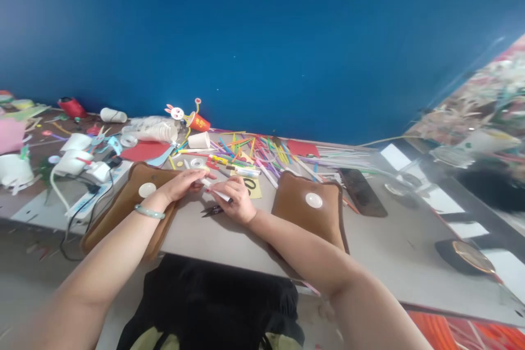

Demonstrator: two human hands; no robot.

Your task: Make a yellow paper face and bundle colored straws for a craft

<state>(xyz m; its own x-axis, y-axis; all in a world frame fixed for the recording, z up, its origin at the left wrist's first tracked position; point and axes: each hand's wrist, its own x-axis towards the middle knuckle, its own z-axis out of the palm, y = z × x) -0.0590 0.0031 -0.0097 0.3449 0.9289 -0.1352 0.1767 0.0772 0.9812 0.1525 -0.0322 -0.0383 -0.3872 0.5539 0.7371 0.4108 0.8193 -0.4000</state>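
Note:
Over the middle of the table, my left hand point(182, 186) and my right hand point(235, 200) meet around a small white strip point(220, 194) that looks like paper. The fingers of both hands are closed on it; part of the strip is hidden behind them. A pale bangle point(149, 211) circles my left wrist. Dark small scissors point(212, 210) stick out just below my right fingers; whether they lie on the table or touch that hand I cannot tell. Close behind the right hand are a yellow card with black marks point(253, 187) and a white tube point(247, 171).
Brown cushions, one left point(121, 214) and one right point(307, 203), flank my hands. Colourful sticks point(262, 153) spread along the wall. A power strip point(92, 197) with cables is left; a phone point(363, 192) lies right. A red cup point(199, 121) stands at the back.

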